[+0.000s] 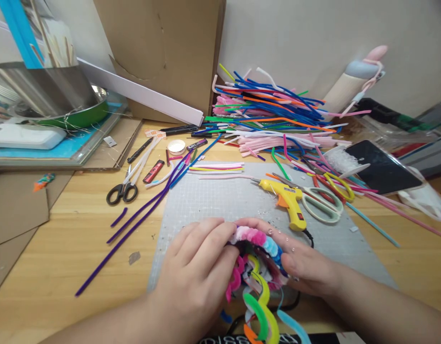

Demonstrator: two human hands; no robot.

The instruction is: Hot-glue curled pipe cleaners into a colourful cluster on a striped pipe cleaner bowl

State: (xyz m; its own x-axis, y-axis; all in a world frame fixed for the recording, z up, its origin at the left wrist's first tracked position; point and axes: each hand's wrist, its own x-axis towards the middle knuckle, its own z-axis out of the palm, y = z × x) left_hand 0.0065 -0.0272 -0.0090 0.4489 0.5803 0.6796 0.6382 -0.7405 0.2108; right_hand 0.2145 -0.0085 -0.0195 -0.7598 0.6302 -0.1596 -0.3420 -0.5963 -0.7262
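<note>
Between my two hands is a craft piece made of bent pipe cleaners (254,235), with a fuzzy rim of pink, white, light blue and dark blue. Curled yellow, green, orange and light blue strands hang from its underside toward me. My left hand (202,267) wraps its fingers over the piece's left edge. On the other side, my right hand (302,260) has its thumb and fingers around the right edge. The palms and the far side of the piece are hidden. Just beyond the hands, a yellow glue gun (286,198) lies on the grey cutting mat (213,200).
A large heap of coloured pipe cleaners (270,110) lies against the wall. Black-handled scissors (122,191), a red lighter (154,171) and purple pipe cleaners (134,220) are at left. Pale green scissors (324,205) and a dark tablet (380,165) are at right.
</note>
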